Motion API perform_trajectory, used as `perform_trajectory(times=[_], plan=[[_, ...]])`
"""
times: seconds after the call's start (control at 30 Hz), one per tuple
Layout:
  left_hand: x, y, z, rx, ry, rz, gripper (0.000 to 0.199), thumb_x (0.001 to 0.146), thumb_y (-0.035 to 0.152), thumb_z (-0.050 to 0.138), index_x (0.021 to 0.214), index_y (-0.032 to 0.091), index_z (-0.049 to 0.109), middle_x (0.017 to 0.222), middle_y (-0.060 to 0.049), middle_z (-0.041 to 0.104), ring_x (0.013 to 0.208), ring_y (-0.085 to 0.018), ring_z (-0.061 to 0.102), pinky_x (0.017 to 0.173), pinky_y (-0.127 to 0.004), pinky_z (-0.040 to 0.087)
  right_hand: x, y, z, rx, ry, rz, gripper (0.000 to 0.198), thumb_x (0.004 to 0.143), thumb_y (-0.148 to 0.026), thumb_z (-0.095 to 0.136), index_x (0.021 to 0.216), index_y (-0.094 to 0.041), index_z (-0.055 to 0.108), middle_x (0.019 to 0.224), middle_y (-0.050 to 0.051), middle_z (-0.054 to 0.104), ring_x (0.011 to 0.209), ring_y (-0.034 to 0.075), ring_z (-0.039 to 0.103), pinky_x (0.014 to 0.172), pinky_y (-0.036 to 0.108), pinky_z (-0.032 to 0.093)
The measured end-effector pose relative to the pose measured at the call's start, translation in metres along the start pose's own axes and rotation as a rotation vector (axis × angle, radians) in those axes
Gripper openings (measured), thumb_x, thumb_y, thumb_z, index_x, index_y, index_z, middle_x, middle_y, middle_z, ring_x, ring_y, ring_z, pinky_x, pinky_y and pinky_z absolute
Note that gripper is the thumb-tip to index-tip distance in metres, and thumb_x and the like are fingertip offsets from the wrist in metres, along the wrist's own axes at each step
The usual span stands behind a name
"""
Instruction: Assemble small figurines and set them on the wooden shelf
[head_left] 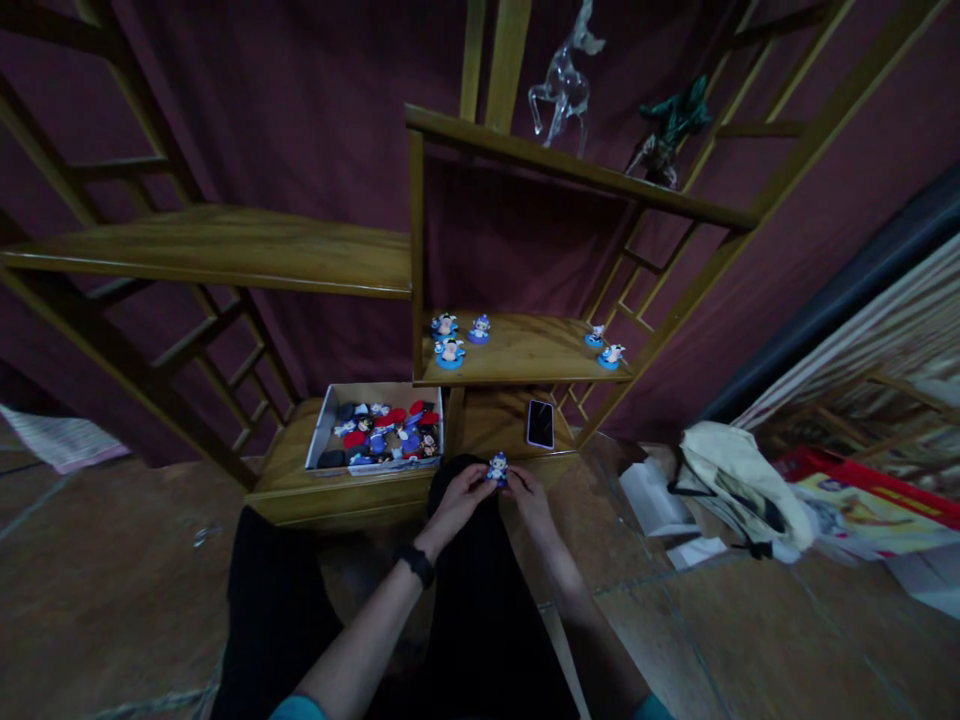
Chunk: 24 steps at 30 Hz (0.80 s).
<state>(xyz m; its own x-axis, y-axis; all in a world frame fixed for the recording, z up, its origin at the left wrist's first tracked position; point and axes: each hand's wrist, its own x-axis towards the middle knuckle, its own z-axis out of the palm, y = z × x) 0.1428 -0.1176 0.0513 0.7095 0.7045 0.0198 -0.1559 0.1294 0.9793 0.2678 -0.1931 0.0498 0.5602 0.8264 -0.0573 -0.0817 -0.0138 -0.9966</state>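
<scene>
Above my right knee, a small purple-and-white figurine [497, 470] stands upright between my two hands. The fingers of my left hand [465, 492] pinch it from the left, and those of my right hand [529, 492] from the right. Ahead, on the middle shelf [525, 350], a similar purple figurine [480, 329] stands beside two figurines on blue bases [450, 352] at the left. Two more blue-based figurines [611, 356] are at that shelf's right end. An open cardboard box [324, 428] with several figurines lying in it sits on the low shelf to the left.
A phone [540, 424] lies on the low shelf. A glass deer [566, 85] and a dark green figure [671, 130] stand on the upper shelf. On the floor at right are a cream bag [739, 480], white cartons [656, 498] and a red-and-yellow box [877, 505].
</scene>
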Motion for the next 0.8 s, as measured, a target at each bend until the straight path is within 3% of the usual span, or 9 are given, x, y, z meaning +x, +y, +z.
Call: perform_trajectory(times=[0.47,0.8], plan=[[0.001,0.001,0.007,-0.125,0.061,-0.059,0.034,0.068,0.035,0.068,0.095,0.014,0.064,0.097,-0.009,0.066,0.094,-0.021,0.059,0.089,-0.034,0.042,0.006,-0.002,0.003,0.028,0.038,-0.020,0.041,0.067,-0.046,0.063,0.099,-0.021,0.063,0.100,0.006,0.066,0.087,0.021,0.061,0.071,0.032,0.050],[0.004,0.009,0.019,-0.308,-0.025,-0.124,0.035,0.067,0.030,0.071,0.096,0.013,0.066,0.100,-0.010,0.065,0.091,-0.018,0.059,0.083,-0.030,0.043,0.011,-0.011,-0.007,-0.032,0.073,-0.077,0.037,0.068,-0.045,0.062,0.096,-0.020,0.065,0.097,0.006,0.068,0.090,0.021,0.061,0.084,0.035,0.047]])
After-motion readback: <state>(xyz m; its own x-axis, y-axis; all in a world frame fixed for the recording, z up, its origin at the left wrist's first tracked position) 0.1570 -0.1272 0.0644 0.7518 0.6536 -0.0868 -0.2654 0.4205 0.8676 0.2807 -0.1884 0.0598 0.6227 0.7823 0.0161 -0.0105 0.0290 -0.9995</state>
